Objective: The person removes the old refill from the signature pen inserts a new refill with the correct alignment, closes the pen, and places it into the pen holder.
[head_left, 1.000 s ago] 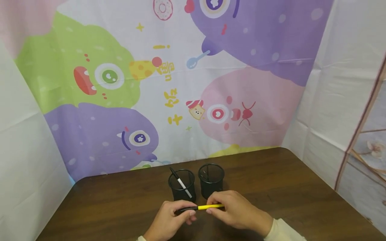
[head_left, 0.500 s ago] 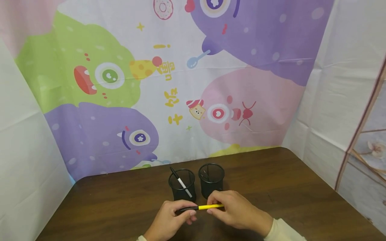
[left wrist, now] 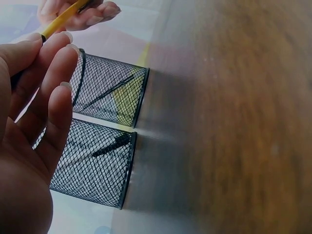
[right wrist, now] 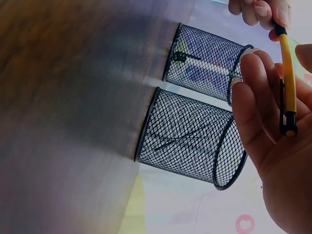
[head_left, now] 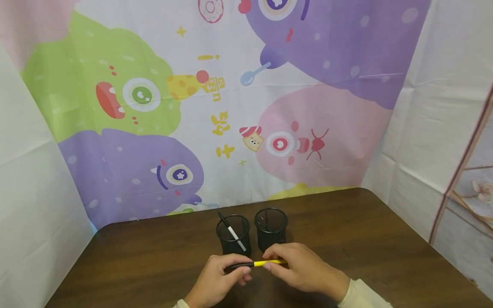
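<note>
A yellow pen (head_left: 259,264) with a black front section and a black clip end is held level between both hands. My left hand (head_left: 217,278) pinches its black section between thumb and fingers. On the yellow barrel, my right hand (head_left: 302,270) has its thumb and fingertips. The clip end (right wrist: 288,126) shows over the right palm in the right wrist view. Just beyond the hands stand two black mesh pen cups, the left cup (head_left: 227,248) and the right cup (head_left: 271,241). A white marker with a black cap (head_left: 232,232) leans in the left cup.
Thin dark sticks (right wrist: 180,139) lie slanted inside the right cup; their kind is unclear. Under everything is a dark wooden table (head_left: 135,256). A cartoon-printed cloth (head_left: 231,179) hangs behind it, with pale cloths at both sides.
The head view has shifted slightly. My right thumb and index finger have moved a little on the yellow barrel. The left hand keeps its pinch, and the cups stay put.
</note>
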`<action>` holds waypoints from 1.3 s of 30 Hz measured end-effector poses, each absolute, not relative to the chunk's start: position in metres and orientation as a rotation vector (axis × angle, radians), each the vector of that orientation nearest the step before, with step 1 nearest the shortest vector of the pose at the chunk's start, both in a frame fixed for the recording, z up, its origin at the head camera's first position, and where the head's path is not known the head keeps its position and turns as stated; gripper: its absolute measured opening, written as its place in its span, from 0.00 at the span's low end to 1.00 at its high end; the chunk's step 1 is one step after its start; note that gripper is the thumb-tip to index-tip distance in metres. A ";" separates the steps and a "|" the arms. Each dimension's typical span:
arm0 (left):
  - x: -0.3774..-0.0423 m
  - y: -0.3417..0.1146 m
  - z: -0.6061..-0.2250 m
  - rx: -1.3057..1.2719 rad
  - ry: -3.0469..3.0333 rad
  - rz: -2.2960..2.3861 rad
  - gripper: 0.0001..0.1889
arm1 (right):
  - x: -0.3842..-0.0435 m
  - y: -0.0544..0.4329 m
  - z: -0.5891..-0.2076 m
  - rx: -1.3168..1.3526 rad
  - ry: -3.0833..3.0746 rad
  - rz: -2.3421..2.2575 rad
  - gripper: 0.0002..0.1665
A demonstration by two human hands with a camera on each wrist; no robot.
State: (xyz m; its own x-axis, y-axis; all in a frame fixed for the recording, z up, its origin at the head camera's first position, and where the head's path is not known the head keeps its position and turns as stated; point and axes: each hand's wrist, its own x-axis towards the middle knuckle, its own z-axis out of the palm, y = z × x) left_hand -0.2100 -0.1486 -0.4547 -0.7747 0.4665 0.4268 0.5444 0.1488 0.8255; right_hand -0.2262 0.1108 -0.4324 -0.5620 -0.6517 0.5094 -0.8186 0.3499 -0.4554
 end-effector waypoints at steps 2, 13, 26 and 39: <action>-0.210 -0.148 -0.455 -1.030 -2.318 -1.718 0.09 | -0.226 0.111 -0.432 1.318 -2.372 1.013 0.08; -0.211 -0.149 -0.456 -1.066 -2.266 -1.709 0.08 | -0.227 0.110 -0.432 1.336 -2.298 0.941 0.10; -0.210 -0.149 -0.455 -1.031 -2.328 -1.698 0.09 | -0.227 0.110 -0.434 1.343 -2.337 0.943 0.10; -0.211 -0.149 -0.456 -1.029 -2.330 -1.686 0.09 | -0.227 0.110 -0.434 1.337 -2.308 0.943 0.06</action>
State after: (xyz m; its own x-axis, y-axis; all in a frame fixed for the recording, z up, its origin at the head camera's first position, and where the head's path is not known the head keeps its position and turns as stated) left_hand -0.2107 -0.1486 -0.4556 -0.7695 0.4651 0.4376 0.5610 0.1648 0.8112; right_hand -0.2271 0.1100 -0.4339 -0.5153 -0.6501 0.5585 -0.8551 0.3470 -0.3851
